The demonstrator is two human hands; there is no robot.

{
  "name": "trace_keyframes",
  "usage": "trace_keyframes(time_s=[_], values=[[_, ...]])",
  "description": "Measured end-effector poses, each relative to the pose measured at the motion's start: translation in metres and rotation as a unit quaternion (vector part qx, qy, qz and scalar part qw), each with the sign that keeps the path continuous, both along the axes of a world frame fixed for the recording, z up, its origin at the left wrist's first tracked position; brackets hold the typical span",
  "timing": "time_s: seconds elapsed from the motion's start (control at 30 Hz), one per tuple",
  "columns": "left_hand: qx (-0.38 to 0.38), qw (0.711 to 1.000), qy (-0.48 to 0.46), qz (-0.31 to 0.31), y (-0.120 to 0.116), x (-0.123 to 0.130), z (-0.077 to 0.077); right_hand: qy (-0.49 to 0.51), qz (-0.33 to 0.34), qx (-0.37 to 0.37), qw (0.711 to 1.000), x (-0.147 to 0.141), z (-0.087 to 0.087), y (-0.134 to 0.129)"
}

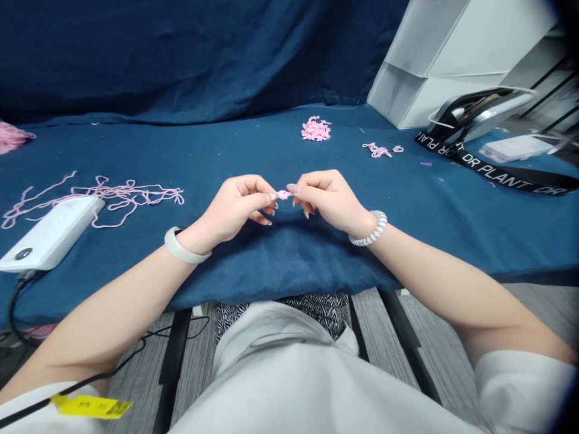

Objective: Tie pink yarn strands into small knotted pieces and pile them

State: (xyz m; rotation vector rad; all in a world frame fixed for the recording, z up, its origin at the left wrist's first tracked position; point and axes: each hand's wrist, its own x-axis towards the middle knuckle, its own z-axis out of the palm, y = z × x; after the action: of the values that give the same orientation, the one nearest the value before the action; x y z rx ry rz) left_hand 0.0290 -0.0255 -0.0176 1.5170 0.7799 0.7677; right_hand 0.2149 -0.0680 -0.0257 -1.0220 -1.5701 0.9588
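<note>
A short knotted piece of pink yarn (pixel 283 194) is stretched between my two hands, just above the blue cloth. My left hand (pixel 242 202) pinches its left end between thumb and index finger. At the other end, my right hand (pixel 323 196) pinches it the same way. Farther back on the cloth lies a small heap of pink yarn pieces (pixel 316 129), with a few more yarn bits (pixel 377 150) to its right. Loose strands of pink yarn (pixel 122 194) spread out left of my left hand.
A white power bank (pixel 53 235) with a black cable sits on the left, partly over the strands. More pink yarn (pixel 13 137) lies at the far left edge. White boxes (pixel 434 90), a black lettered strap (pixel 497 172) and a pouch-like black-and-white item (pixel 484 114) occupy the right.
</note>
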Motion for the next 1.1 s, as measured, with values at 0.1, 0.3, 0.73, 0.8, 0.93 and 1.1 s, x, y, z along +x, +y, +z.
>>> trace_keyframes(time_s=[0.1,0.3,0.73,0.8,0.93,1.1], values=[[-0.004,1.0,-0.01,0.008,0.0006,-0.0006,0.0,0.005,-0.002,0.001,1.0,0.0007,-0.0011,0.0006],[0.019,1.0,0.0,0.008,-0.0005,0.0006,0.0003,0.009,0.001,-0.011,1.0,0.0016,-0.0021,0.0032],[0.071,0.997,0.039,-0.015,-0.0029,0.001,-0.0018,-0.086,0.049,-0.029,0.995,-0.0038,-0.0024,-0.0006],[0.056,0.998,0.024,-0.015,-0.0015,0.001,-0.0025,-0.081,0.047,-0.029,0.995,-0.0035,-0.0009,-0.0003],[0.027,1.0,0.002,-0.015,0.0001,0.0009,-0.003,-0.066,0.041,-0.035,0.996,-0.0038,0.0022,-0.0012],[-0.006,1.0,0.0,-0.025,0.0012,-0.0012,-0.0037,-0.061,0.048,-0.036,0.996,-0.0029,0.0008,-0.0009]])
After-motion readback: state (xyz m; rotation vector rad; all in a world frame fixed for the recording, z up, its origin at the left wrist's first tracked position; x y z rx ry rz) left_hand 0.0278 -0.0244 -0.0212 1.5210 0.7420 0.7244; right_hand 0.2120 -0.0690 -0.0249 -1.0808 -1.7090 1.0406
